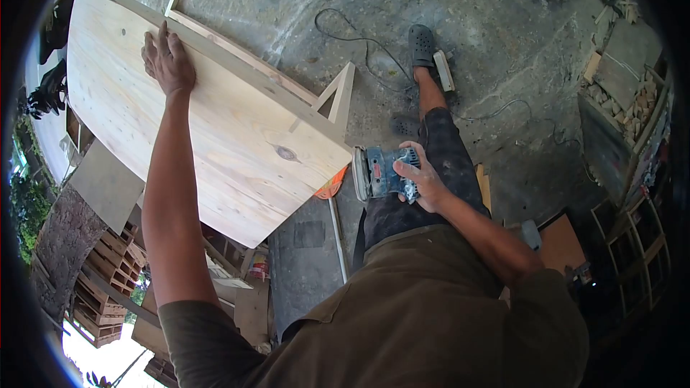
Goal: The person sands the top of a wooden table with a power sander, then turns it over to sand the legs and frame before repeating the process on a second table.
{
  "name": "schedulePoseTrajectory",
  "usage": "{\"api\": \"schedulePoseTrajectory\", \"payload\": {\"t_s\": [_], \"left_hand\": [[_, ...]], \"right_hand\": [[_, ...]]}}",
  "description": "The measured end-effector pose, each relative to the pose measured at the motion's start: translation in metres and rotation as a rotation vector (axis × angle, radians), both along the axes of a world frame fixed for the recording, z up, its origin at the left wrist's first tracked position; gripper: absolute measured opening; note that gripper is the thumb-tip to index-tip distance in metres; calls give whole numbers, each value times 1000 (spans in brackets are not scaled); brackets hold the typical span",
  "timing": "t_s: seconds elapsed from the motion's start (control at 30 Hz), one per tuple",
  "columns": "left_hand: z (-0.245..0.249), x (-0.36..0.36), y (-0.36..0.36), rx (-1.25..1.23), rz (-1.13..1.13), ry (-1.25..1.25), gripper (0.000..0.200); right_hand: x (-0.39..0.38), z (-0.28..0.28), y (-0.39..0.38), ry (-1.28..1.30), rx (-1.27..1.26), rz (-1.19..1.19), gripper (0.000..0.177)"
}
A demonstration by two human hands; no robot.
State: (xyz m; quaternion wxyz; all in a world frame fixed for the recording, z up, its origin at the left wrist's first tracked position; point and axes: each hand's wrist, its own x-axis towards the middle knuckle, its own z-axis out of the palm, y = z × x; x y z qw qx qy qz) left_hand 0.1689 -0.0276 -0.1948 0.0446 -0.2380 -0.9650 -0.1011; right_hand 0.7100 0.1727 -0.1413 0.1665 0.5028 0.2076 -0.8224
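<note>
A pale wooden panel (237, 136) with dark knots takes up the left side of the head view, with a narrow wooden frame (237, 49) and its legs along the far edge. My left hand (169, 65) lies on the panel near that edge, fingers stretched out. In my right hand (425, 181) is a dusty blue electric sander (379, 171), gripped around its body. The sander's flat pad faces the panel's near right corner, right beside it. White dust coats the fingers of my right hand.
A dark power cord (368, 42) winds over the concrete floor (287, 14). A broom (335, 223) with an orange head is under the panel's corner. Wood offcuts fill a bin (622, 108) on the right; slatted crates (108, 294) stand lower left. A wood block (444, 72) lies beside my shoe (421, 44).
</note>
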Motion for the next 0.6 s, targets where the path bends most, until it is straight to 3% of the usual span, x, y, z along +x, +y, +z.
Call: {"api": "schedulePoseTrajectory", "payload": {"t_s": [0.03, 0.13, 0.2, 0.33, 0.47, 0.6], "left_hand": [[3, 0, -1, -13, 23, -4, 60], [-1, -14, -2, -12, 120, -14, 77], [3, -24, -2, -34, 200, -41, 93], [3, -54, 4, -118, 291, -47, 90], [10, -96, 8, -79, 342, -93, 74], [6, -156, -2, -65, 351, -91, 68]], "right_hand": [[-1, -3, -2, -12, -65, -85, 74], [-32, -37, 32, 170, 172, 141, 76], [-76, -49, 58, 324, 191, 320, 76], [-167, -45, 77, 567, 428, 641, 81], [-265, -67, 70, 670, 515, 641, 86], [-420, -78, 65, 719, 553, 644, 93]]}}
